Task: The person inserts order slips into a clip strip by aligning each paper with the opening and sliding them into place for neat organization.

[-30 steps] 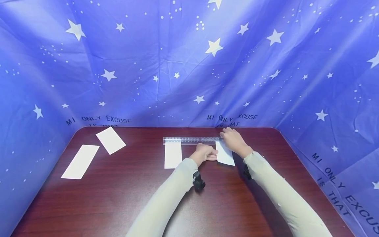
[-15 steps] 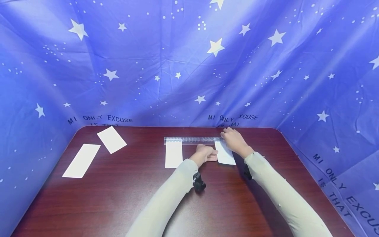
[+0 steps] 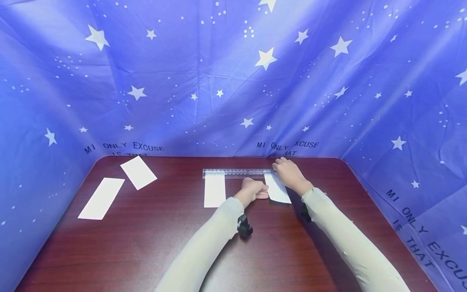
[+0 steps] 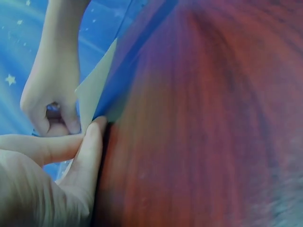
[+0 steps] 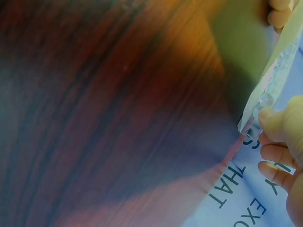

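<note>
A clear ruler point(image 3: 242, 173) spans the far part of the counter point(image 3: 146, 247), running from one white card to another, its right end pinched between the thumb and forefinger of a person's right hand point(image 3: 290, 175). The left hand point(image 3: 254, 189), its thumb and forefinger closed to a narrow pinch, grips the left edge of the right-hand card point(image 3: 279, 190), whose near edge lifts off the wood. From here I cannot quite tell whether the ruler crosses over or under the top of that card; the right hand covers the spot. The left-hand card point(image 3: 215, 191) lies flat, its upper edge showing through the ruler's left end.

Half a second on, little has altered: both hands keep their holds, and ruler and cards sit much as they were.

Farther left on the dark red, wood-grained counter lie two more pieces, a long white card point(image 3: 102, 198) set aslant and a shorter white card point(image 3: 139, 173) near the back edge. Pale sleeves point(image 3: 204, 247) cover both arms. Around the counter hangs a blue curtain point(image 3: 204, 73) printed with white stars, dots and dark lettering.
</note>
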Demonstrator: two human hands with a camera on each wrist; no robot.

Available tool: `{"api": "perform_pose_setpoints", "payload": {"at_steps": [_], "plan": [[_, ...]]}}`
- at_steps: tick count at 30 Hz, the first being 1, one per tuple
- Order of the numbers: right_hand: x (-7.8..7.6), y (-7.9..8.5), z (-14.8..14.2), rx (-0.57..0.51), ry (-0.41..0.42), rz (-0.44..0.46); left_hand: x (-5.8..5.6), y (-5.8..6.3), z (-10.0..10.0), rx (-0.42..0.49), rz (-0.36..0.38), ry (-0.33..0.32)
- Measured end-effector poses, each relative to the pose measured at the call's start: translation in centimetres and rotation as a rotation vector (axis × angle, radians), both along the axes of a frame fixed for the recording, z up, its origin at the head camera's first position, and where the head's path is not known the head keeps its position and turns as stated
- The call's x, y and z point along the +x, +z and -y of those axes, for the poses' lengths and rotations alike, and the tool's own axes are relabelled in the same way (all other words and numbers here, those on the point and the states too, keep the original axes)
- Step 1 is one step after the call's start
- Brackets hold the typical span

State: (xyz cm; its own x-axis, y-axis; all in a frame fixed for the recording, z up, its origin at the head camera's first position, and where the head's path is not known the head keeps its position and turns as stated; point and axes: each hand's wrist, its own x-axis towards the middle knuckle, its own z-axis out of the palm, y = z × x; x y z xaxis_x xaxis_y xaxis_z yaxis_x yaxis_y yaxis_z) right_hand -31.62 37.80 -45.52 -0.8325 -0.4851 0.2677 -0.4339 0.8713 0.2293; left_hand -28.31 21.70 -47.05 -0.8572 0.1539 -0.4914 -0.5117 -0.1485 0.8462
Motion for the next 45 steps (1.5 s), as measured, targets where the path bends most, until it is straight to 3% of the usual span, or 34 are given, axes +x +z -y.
{"api": "perform_pose_setpoints", "payload": {"at_steps": [5, 10, 14, 19, 22, 25, 32, 35, 41, 45], "plan": [[0.1, -0.2, -0.1, -0.011, 0.0, 0.001, 0.5, -0.3, -0.7, -0.042, -0.021, 0.09], [0.0, -0.3, -0.2, -0.01, -0.005, -0.003, 0.7, -0.2, -0.5, -0.025, -0.029, 0.089], [-0.1, -0.3, -0.1, -0.007, -0.009, -0.01, 0.3, 0.2, 0.4, 0.02, -0.011, -0.008], [-0.1, -0.3, -0.1, 0.005, -0.003, -0.024, -0.8, 0.6, 1.4, 0.049, 0.057, -0.19], [-0.2, -0.4, -0.1, 0.003, 0.01, -0.037, -1.1, 0.7, 1.6, 0.033, 0.077, -0.235], [-0.2, -0.4, -0.1, -0.002, 0.02, -0.045, -1.0, 0.5, 1.4, 0.028, 0.059, -0.191], [-0.1, -0.3, -0.1, -0.008, 0.018, -0.047, 0.2, -0.2, 0.3, 0.028, -0.018, 0.003], [0.0, -0.3, 0.0, -0.013, 0.015, -0.043, 0.5, -0.2, 0.1, 0.004, -0.034, 0.058], [0.0, -0.4, 0.0, -0.01, 0.007, -0.034, 0.7, -0.5, 0.0, -0.041, -0.046, 0.086], [-0.1, -0.4, 0.0, -0.015, 0.004, -0.036, 0.7, -0.3, 0.3, -0.045, -0.058, 0.054]]}}
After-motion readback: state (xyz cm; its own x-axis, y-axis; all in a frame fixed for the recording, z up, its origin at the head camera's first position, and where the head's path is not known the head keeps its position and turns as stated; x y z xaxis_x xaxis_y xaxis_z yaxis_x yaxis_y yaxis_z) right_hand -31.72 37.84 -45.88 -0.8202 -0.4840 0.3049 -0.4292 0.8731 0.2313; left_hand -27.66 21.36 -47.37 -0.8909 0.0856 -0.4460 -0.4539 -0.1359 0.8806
